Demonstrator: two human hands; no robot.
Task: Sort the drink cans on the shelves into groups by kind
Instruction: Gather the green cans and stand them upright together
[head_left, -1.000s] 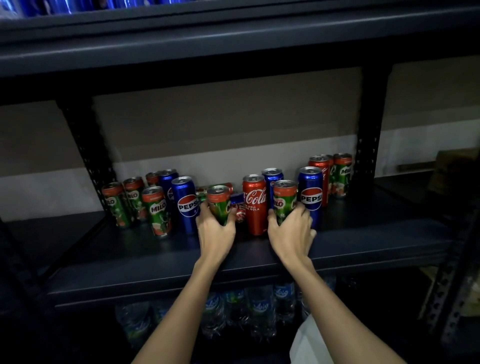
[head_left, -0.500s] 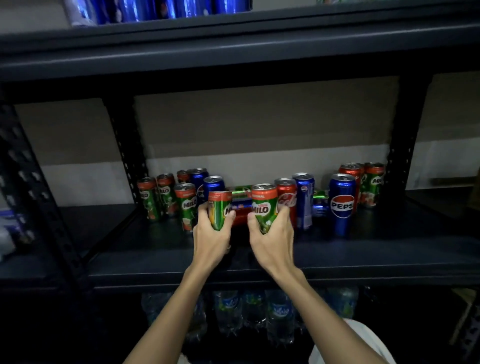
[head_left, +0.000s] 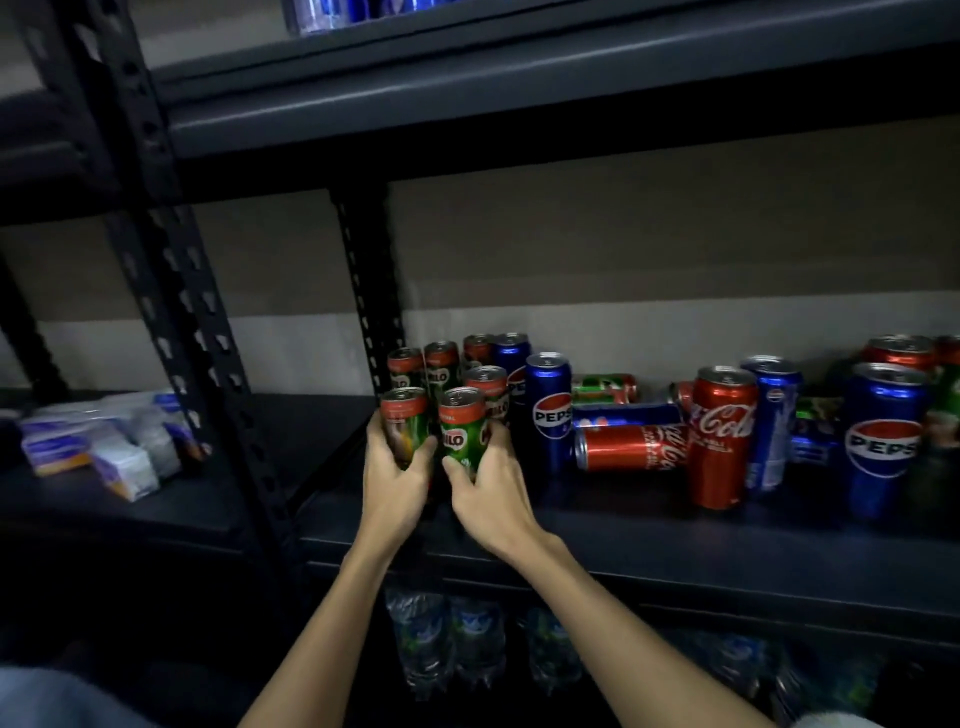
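Moved: both Milo cans carried left, beside the upright Milo group (head_left: 447, 364).
Left hand (head_left: 397, 480): grasping a Milo can (head_left: 404, 422).
Right hand (head_left: 491, 491): grasping another Milo can (head_left: 461, 423).

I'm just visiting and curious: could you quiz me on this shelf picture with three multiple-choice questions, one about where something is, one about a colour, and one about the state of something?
1. Where is the cluster of Milo cans?
A. at the left end of the can shelf, beside the upright post
B. on the top shelf
C. on the bottom shelf among the water bottles

2. What colour is the upright Pepsi can right of that cluster?
A. yellow
B. blue
C. white

3. How is the Coca-Cola can just right of that Pepsi can?
A. upright
B. held in a hand
C. lying on its side

Answers: 1 A, the cluster stands against the post. 2 B, its body is blue. 3 C, its length runs along the shelf.
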